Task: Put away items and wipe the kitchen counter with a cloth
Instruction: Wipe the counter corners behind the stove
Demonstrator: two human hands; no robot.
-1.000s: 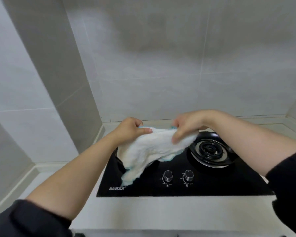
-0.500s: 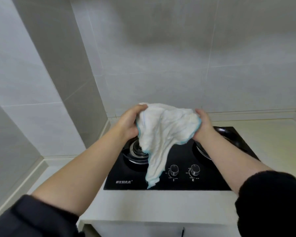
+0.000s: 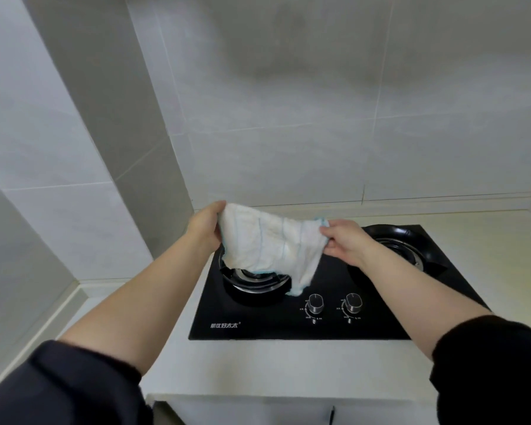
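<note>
White cloth (image 3: 273, 248), pale-blue edging, faint blue stripes, wrinkled. Left hand (image 3: 204, 227) grips its upper-left corner, right hand (image 3: 345, 245) pinches the right edge; cloth spread between them, held in the air over the left burner (image 3: 255, 282) of the black glass gas hob (image 3: 288, 323). Lower corner hangs near the left knob (image 3: 315, 303).

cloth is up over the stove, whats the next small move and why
Probably lower the cloth onto the counter: the left hand and right hand hold it spread in the air above the stove burner, so it wipes nothing yet.
</note>
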